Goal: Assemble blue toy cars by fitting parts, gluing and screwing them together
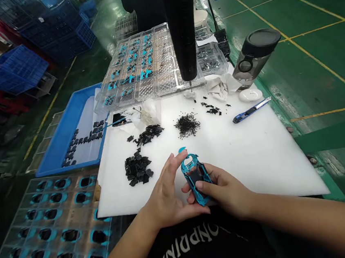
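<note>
A turquoise plastic toy car body [198,176] with black parts inside is held over the near edge of the white work board [224,156]. My right hand [224,187] is closed around its right side, thumb pressing on its black middle. My left hand [169,191] curves around the left and the ends, its fingertips by the upper end and its thumb under the lower end. A small turquoise tip [182,149] shows beyond the left fingertips; I cannot tell if it is a separate piece. Above stands a black screwdriver [183,33], bit pointing down.
Small black screws [187,124] and black plastic pieces [138,168] lie in heaps. A blue utility knife [250,110] and a bottle [254,59] are at right. Clear compartment trays [151,80] stand behind; a blue bin [49,162] and a tray of car bodies [73,213] are left.
</note>
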The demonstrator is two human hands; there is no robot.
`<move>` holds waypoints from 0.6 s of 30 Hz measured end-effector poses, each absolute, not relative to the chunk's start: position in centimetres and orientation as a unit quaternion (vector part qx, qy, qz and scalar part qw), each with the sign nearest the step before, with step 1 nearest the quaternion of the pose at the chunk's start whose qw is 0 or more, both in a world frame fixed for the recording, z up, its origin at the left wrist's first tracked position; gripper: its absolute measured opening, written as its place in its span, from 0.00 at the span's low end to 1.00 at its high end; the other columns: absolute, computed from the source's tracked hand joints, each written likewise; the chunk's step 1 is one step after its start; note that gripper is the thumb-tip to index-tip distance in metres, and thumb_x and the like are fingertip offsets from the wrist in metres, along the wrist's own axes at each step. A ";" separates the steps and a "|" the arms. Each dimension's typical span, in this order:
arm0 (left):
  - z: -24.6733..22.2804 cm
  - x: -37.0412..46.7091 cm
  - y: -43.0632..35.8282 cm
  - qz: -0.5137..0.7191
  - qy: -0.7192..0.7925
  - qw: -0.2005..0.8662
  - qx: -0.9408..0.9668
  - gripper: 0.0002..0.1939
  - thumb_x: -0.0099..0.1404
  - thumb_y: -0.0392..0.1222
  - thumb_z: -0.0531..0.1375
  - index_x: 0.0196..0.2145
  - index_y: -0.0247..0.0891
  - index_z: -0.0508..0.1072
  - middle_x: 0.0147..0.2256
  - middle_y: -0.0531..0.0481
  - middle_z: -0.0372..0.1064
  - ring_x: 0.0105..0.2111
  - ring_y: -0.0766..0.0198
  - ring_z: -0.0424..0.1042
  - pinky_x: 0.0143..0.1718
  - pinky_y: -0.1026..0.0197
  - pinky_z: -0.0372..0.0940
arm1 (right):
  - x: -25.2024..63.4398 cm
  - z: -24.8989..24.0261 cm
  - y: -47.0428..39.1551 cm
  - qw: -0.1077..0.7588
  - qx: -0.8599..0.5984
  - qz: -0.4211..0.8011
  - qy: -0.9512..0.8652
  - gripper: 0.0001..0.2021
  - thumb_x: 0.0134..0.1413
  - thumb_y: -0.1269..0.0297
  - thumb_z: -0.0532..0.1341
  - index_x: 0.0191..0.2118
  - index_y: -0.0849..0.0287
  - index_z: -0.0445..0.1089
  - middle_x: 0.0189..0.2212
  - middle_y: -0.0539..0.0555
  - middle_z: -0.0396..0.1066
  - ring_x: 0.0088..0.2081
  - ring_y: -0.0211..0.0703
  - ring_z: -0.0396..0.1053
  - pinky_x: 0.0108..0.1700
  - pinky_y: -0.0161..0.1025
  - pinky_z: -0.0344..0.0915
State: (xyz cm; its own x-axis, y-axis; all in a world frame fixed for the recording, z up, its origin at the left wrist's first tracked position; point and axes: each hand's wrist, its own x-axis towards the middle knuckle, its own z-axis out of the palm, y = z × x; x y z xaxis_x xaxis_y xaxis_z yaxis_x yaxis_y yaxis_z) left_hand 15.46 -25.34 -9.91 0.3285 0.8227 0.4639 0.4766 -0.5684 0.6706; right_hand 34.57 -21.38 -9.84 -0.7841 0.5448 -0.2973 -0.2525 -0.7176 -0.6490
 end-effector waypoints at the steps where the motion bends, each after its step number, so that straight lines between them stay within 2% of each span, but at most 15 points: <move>1: -10.1 15.3 -25.4 0.402 0.415 0.228 0.784 0.66 0.50 0.51 0.72 0.69 0.38 0.29 0.64 0.27 0.50 0.66 0.45 0.51 0.65 0.38 0.49 | 34.6 -9.8 -21.4 0.226 -0.241 0.893 -0.305 0.12 0.60 0.62 0.65 0.48 0.56 0.67 0.41 0.54 0.75 0.38 0.42 0.76 0.36 0.36 0.71; 4: -10.3 14.8 -25.3 0.391 0.424 0.267 0.772 0.66 0.50 0.50 0.72 0.69 0.40 0.30 0.66 0.29 0.46 0.67 0.45 0.50 0.66 0.41 0.49 | 34.8 -9.5 -21.5 0.230 -0.230 0.899 -0.294 0.15 0.59 0.61 0.65 0.50 0.54 0.66 0.46 0.55 0.73 0.43 0.44 0.75 0.40 0.38 0.71; 7: -10.5 14.2 -25.3 0.386 0.435 0.289 0.760 0.66 0.49 0.51 0.73 0.69 0.42 0.31 0.67 0.32 0.44 0.67 0.45 0.49 0.67 0.42 0.48 | 34.8 -9.4 -21.7 0.240 -0.218 0.912 -0.250 0.14 0.62 0.55 0.62 0.48 0.55 0.66 0.47 0.56 0.73 0.43 0.45 0.75 0.43 0.41 0.70; 11: -10.8 14.1 -25.3 0.387 0.436 0.315 0.749 0.67 0.47 0.55 0.73 0.69 0.42 0.33 0.67 0.32 0.44 0.66 0.44 0.50 0.66 0.41 0.49 | 34.5 -9.4 -21.9 0.250 -0.217 0.928 -0.169 0.19 0.65 0.47 0.54 0.48 0.57 0.67 0.43 0.57 0.74 0.36 0.45 0.75 0.38 0.41 0.71; 15: -10.8 14.8 -25.2 0.371 0.422 0.304 0.769 0.66 0.47 0.57 0.72 0.69 0.41 0.33 0.66 0.30 0.47 0.66 0.43 0.51 0.66 0.39 0.46 | 34.3 -9.5 -21.9 0.216 -0.222 0.941 -0.136 0.26 0.67 0.45 0.46 0.51 0.61 0.67 0.35 0.59 0.76 0.28 0.43 0.73 0.31 0.38 0.68; 18: -10.4 15.0 -25.1 0.347 0.430 0.283 0.784 0.65 0.50 0.57 0.71 0.69 0.41 0.32 0.65 0.28 0.48 0.66 0.42 0.50 0.66 0.35 0.43 | 34.3 -9.4 -21.8 0.198 -0.229 0.942 -0.142 0.29 0.67 0.44 0.44 0.52 0.63 0.68 0.32 0.58 0.76 0.23 0.40 0.70 0.31 0.37 0.66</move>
State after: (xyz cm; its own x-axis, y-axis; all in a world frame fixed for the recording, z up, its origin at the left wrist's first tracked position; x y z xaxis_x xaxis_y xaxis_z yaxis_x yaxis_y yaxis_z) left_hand 15.05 -25.13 -10.44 0.3902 0.8704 0.3002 0.4782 -0.4703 0.7417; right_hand 34.26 -21.83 -9.36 -0.8165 0.4391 -0.3748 -0.3088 -0.8808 -0.3590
